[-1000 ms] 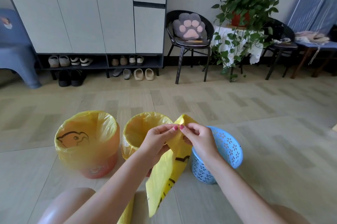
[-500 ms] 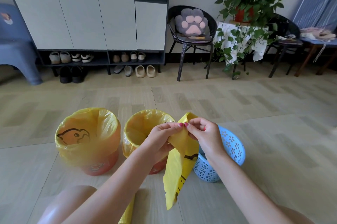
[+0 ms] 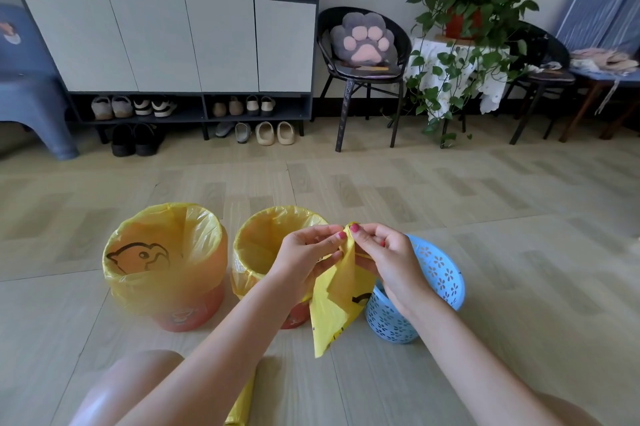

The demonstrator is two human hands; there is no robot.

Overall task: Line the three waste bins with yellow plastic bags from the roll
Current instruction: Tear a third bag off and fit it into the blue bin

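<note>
A pale wood-patterned floor [image 3: 450, 204] carried everything. Near the middle stood three bins in a row — a yellow-lined orange one [image 3: 166, 266] at left, a second lined orange bin [image 3: 266, 252] just beside it, and a blue perforated basket [image 3: 436, 273] at right. A strip of yellow plastic [image 3: 240, 405] lay at the near edge. Far off stood a shoe cabinet [image 3: 194, 27], loose slippers [image 3: 275, 133], a black chair [image 3: 363, 79] and a blue stool [image 3: 31, 96] at far left.

lined bin [image 3: 166, 266] left | second lined bin [image 3: 273, 252] middle | basket [image 3: 436, 287] right
</note>
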